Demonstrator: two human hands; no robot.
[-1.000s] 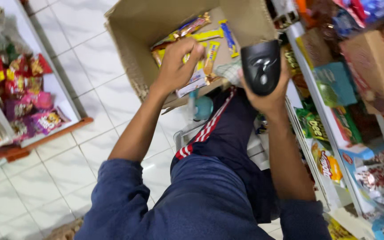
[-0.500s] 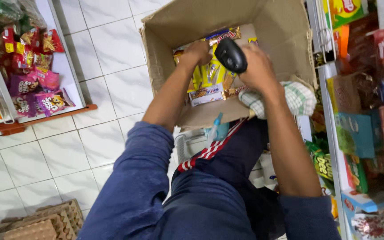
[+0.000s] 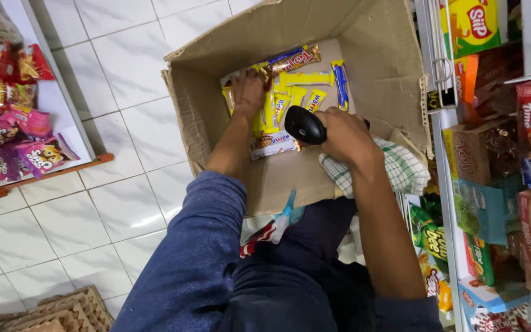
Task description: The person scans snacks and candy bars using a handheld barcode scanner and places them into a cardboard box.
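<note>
Head view: the left hand [image 3: 248, 93] reaches into the cardboard box [image 3: 383, 61], fingers curled down onto the yellow snack packets [image 3: 290, 98] beneath them. The right hand [image 3: 344, 136] grips a black handheld scanner [image 3: 304, 125], fingers wrapped around its handle, just beside those packets. A checked cloth [image 3: 401, 169] lies under the wrist.

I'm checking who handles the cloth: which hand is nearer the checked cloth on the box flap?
Right. The right hand, gripping the black scanner, lies against the checked cloth. The left hand is deeper in the box, on the yellow snack packs, away from it.
</note>
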